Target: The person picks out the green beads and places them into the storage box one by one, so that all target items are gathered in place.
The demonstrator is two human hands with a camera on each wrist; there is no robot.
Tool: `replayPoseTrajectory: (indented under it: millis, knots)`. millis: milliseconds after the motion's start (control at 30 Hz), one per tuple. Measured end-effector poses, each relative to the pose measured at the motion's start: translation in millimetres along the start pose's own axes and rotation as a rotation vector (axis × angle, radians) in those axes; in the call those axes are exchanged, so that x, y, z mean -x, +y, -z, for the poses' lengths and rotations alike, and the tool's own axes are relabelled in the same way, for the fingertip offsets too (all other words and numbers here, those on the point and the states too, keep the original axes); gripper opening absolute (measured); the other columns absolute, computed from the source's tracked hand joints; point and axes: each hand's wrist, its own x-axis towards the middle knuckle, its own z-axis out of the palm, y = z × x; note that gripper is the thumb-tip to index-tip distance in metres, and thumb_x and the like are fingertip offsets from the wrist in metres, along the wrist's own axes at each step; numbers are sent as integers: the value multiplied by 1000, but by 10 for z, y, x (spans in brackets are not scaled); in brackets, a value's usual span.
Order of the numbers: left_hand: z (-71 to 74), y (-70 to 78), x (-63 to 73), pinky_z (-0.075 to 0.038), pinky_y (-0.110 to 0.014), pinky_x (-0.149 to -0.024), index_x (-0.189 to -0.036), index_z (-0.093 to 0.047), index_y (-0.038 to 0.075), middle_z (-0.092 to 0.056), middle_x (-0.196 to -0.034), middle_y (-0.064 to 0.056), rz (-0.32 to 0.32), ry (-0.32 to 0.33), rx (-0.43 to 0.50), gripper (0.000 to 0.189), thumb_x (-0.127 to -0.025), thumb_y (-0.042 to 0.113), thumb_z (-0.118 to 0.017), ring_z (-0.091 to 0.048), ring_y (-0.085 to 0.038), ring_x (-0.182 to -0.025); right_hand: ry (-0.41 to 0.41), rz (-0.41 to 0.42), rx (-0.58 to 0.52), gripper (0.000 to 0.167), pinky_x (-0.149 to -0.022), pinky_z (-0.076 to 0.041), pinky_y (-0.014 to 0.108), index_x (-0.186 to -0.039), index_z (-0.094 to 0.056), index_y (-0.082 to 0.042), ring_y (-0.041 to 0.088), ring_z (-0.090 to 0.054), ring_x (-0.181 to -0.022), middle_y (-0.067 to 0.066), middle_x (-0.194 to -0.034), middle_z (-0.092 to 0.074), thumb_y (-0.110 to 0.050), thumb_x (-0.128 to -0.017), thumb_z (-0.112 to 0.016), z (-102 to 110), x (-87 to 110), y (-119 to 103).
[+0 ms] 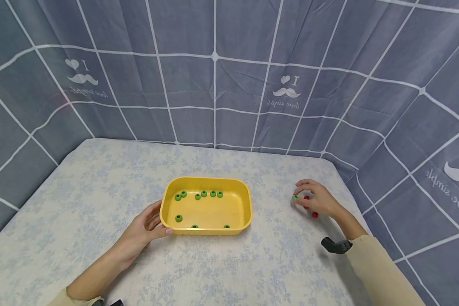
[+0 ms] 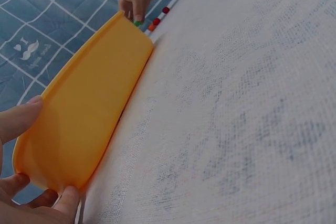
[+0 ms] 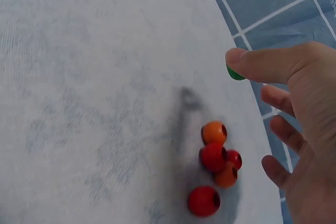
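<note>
A yellow rectangular tub (image 1: 206,231) stands on the table with several green beads (image 1: 179,218) inside it. My left hand (image 1: 145,223) grips the tub's left end, thumb over the near rim and fingers around the end wall, as the left wrist view also shows. To the right, my right hand (image 1: 316,197) pinches one green bead (image 3: 236,74) between thumb and finger, raised above the cloth. Below that hand lies a small cluster of red beads (image 3: 203,201) and orange beads (image 3: 214,132). In the head view the right hand partly hides this cluster.
The table has a pale cloth (image 1: 275,255) with a faint blue pattern. Behind it and along both sides hangs a blue-grey curtain (image 1: 237,85) with white grid lines. The beads at right lie close to the table's right edge.
</note>
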Motion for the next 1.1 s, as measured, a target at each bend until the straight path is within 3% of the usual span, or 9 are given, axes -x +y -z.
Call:
replayPoseTrajectory:
  millis: [200,1100]
  knots:
    - [2,-9,-4,-43,-18,-104,-165,-19,10,-17,-169,-15,2,-2,-6,91,-95,12,-77,-29,-36,-150,-12,-37,-47,12,-102,-41,68,-103,-77,-11,40,-49,-130,19,-137,-58,-17,-93,-81,5,-118,-110]
    - [11,-15,-9,-44,-18,-103,-166,-17,10,-15,-169,-17,2,-1,1,92,-96,11,-76,-28,-37,-151,-85,114,-75,13,-103,-44,64,-102,-77,-12,37,-52,-129,18,-135,-60,-15,-90,-83,-235,-696,-719]
